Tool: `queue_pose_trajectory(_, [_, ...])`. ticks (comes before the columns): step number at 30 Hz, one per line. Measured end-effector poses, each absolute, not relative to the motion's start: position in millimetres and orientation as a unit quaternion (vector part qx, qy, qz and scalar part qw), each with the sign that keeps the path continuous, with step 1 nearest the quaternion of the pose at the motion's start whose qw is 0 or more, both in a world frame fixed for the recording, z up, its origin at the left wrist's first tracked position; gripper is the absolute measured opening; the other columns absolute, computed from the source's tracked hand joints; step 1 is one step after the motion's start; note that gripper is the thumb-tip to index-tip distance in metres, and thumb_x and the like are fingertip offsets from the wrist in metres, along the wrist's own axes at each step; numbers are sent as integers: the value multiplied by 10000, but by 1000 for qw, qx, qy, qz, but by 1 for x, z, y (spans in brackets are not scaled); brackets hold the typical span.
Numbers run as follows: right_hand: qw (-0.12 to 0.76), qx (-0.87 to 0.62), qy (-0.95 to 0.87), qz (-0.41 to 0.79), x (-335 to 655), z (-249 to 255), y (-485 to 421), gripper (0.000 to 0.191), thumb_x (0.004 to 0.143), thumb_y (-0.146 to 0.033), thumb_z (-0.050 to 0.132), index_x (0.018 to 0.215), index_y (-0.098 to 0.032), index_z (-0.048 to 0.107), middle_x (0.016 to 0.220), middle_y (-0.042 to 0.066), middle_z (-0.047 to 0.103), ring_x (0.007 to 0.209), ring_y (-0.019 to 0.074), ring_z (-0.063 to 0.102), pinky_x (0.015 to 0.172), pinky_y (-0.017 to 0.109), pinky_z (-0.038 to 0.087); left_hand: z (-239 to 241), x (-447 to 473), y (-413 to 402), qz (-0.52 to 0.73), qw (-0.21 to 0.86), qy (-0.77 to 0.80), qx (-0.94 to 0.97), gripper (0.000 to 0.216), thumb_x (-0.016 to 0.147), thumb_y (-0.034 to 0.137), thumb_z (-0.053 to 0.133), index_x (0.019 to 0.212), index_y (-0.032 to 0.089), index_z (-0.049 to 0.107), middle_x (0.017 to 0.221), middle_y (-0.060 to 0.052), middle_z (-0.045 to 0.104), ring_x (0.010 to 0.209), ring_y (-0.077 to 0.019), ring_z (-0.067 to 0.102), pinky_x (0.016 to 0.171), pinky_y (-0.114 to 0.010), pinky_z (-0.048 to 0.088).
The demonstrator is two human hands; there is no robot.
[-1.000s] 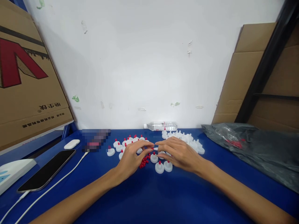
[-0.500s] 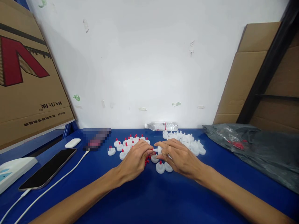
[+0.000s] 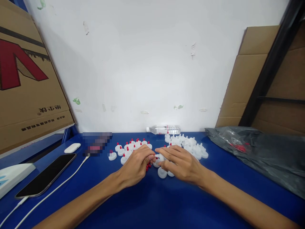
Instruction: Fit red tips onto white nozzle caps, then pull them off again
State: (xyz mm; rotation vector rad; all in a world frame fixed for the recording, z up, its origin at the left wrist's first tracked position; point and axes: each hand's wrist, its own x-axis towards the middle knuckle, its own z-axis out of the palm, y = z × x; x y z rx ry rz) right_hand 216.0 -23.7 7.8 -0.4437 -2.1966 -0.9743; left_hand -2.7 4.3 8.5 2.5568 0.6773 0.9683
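White nozzle cap (image 3: 161, 157) is at the lower centre of the frame, clamped in the fingers of the right hand (image 3: 180, 163). The left hand (image 3: 136, 163) pinches its fingertips around a small red tip (image 3: 154, 155) at the nozzle's end.

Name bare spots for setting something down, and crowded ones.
Bare: the blue table between the forearms, and between right forearm and grey bag. Crowded: around left hand and right hand, with white lids and red tips; farther left, phone.

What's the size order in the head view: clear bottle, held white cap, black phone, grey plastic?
1. Grey plastic
2. Black phone
3. Clear bottle
4. White cap, partly covered by right hand
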Motion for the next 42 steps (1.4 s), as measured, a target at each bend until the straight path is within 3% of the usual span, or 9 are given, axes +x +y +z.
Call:
queue_pose_trajectory(5, [339,-162,-842,-387,215,8,-22,183,920,-45,537,823,-187,601,1073,123,721,1008,196,669,817,335,544,5,-3,6,326,161,251,897,328,1048,240,344,800,173,547,802,-25,590,780,-168,514,736,-302,395])
queue_pose_trajectory(11, [282,-194,-873,-346,221,13,-15,177,933,-68,514,1016,-189,613,1095,78,692,989,197,635,861,348,502,6,-1,11,327,85,250,907,286,1056,246,361,926,175,606,890,-40,622,862,-189,504,813,-340,406])
queue_pose_trajectory(15, [240,-274,-888,-280,230,16,-10,322,880,-44,499,1166,-176,566,1052,92,653,904,213,606,843,382,483,4,-6,20,301,-4,277,913,238,1036,201,414,1050,175,650,954,-58,642,899,-209,482,823,-362,419])
queue_pose_trajectory(19, [280,-374,-860,-205,241,16,-6,539,753,71,410,1196,-203,549,1117,94,613,928,228,580,817,386,485,-1,-16,33,259,-66,318,910,218,996,151,482,1030,178,696,954,-77,625,894,-226,457,739,-338,427])
queue_pose_trajectory(22, [297,-397,-852,-170,247,11,0,579,749,71,397,1224,-219,555,1149,85,619,1009,252,575,878,432,490,-4,-21,39,230,-71,339,910,217,980,132,506,1002,185,716,955,-80,622,898,-231,459,696,-323,423])
queue_pose_trajectory(26, [303,-389,-858,-143,247,5,4,570,824,20,412,1324,-219,543,1234,86,643,1141,261,574,989,477,470,-7,-21,40,193,-69,346,916,218,982,142,511,1000,193,722,950,-78,616,919,-239,471,708,-335,424])
queue_pose_trajectory(30, [275,-377,-876,-120,241,5,0,535,898,-35,388,1381,-217,531,1288,76,655,1161,223,607,1113,522,364,-8,-20,40,170,-72,349,919,216,984,152,511,1023,188,720,944,-81,603,933,-243,478,722,-343,421])
queue_pose_trajectory(36, [190,-375,-905,-70,239,8,-5,459,1011,-211,358,1454,-211,479,1419,62,573,1378,235,443,1198,530,207,-9,-19,38,137,-86,359,919,263,982,116,471,922,188,718,932,-76,584,933,-235,487,733,-337,423])
queue_pose_trajectory(42, [151,-382,-912,-3,238,10,-6,496,1056,-451,296,1465,-236,477,1461,50,527,1430,244,368,1225,508,109,-8,-20,36,118,-89,362,920,241,980,97,455,967,174,683,991,-87,583,985,-248,490,778,-351,448])
